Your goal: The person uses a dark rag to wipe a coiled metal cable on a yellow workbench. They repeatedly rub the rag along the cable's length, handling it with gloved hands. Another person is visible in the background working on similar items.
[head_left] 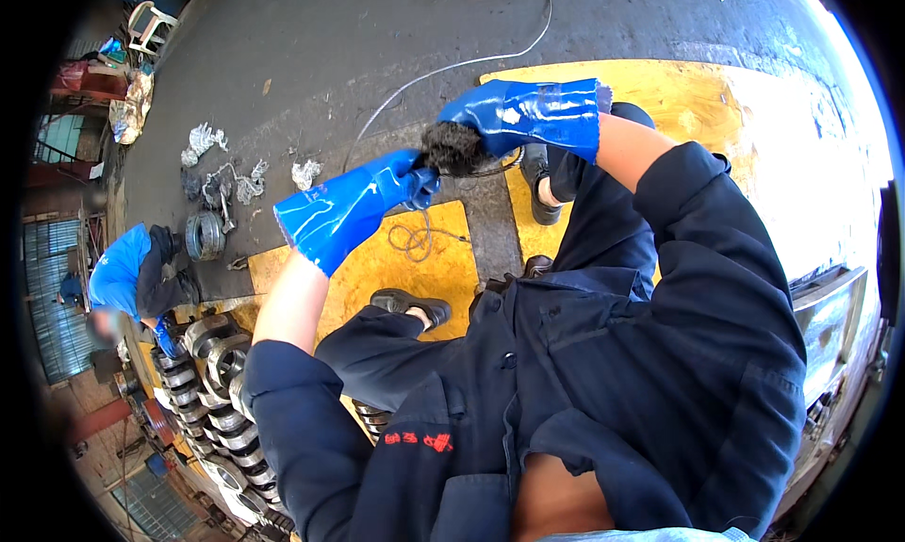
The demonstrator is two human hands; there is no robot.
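My left hand wears a long blue rubber glove and is raised in front of me, its fingers closed on the left side of a dark fuzzy wad, like steel wool or a scrubbing pad. My right hand, in a matching blue glove, grips the same wad from the right. Both hands hold it in the air above the floor. Whether the thin wire loop beneath it hangs from the wad or lies on the floor I cannot tell. My dark blue work jacket fills the lower part of the view.
The floor is dark concrete with yellow painted patches. A long thin wire trails across it. A person in a blue shirt crouches at left beside a row of metal rings. Crumpled rags and a wire coil lie nearby.
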